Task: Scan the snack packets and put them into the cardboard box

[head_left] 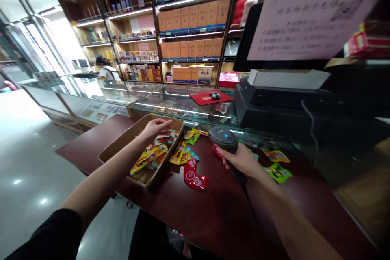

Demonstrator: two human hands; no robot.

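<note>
The scanner is clamped low by the right hand's fingers, apparently keeping its top uncovered; above the box, the left hand's finger closure cannot be told.

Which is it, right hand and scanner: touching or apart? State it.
Touching. The head view shows the right hand gripping the scanner by its handle, just below the rounded top, with its fingers wrapped around.

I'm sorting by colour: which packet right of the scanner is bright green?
The green packet beside the right forearm, nearer you than the orange-and-yellow packet.
</note>
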